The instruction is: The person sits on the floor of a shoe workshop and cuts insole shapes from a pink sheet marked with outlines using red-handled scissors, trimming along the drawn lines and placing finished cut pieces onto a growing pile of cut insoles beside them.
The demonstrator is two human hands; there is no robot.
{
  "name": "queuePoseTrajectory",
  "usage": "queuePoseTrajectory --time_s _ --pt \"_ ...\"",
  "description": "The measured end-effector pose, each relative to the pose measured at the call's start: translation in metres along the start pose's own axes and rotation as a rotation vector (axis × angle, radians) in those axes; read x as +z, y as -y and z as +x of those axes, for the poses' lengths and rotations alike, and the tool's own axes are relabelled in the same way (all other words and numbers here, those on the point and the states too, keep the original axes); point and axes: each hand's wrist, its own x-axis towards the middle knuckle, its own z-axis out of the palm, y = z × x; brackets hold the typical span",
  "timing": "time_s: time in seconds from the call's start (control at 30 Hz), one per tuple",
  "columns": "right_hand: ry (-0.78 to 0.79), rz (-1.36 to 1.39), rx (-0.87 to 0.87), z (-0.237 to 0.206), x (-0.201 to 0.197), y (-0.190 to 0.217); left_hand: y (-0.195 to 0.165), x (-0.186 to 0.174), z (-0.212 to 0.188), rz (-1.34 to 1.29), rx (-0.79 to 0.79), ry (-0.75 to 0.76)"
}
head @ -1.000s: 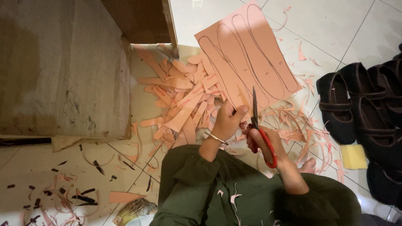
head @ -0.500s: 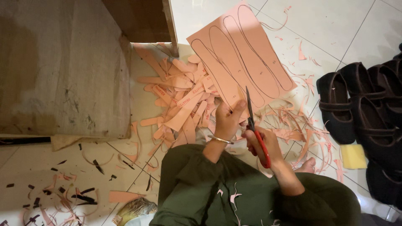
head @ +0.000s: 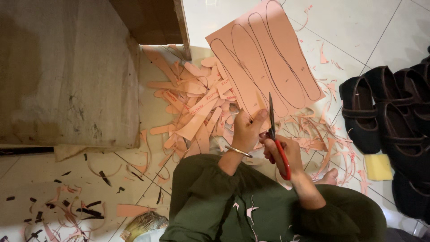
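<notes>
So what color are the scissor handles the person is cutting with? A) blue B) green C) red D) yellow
C: the right hand grips scissors with red handles, blades pointing up at the pink sheet that the left hand holds.
</notes>
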Motion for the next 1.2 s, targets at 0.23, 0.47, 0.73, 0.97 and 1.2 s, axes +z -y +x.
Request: queuePoseTrajectory --time_s 0.23,0.47,0.73,0.97,1.2 --pt "0.018 -0.014 0.010 0.000 -0.005 0.003 -0.011 0.003 0.000 -0.071 -0.074 -0.033" --pt "0.028 -0.003 0.047 0.001 -0.007 -0.006 -0.009 0.002 -0.005 -0.058 0.031 -0.067" --pt "0.353 0.080 0.039 0.010 -0.019 -0.011 0.011 -0.007 0.010 0.069 -0.001 -0.275" --pt "0.625 0.016 0.150 -0.001 -0.076 0.006 0.015 -0.033 0.029 0.447 0.221 -0.505" --pt "0.609 0.116 0.040 -0.013 -0.088 0.028 0.018 -0.022 0.022 0.622 0.229 -0.383"
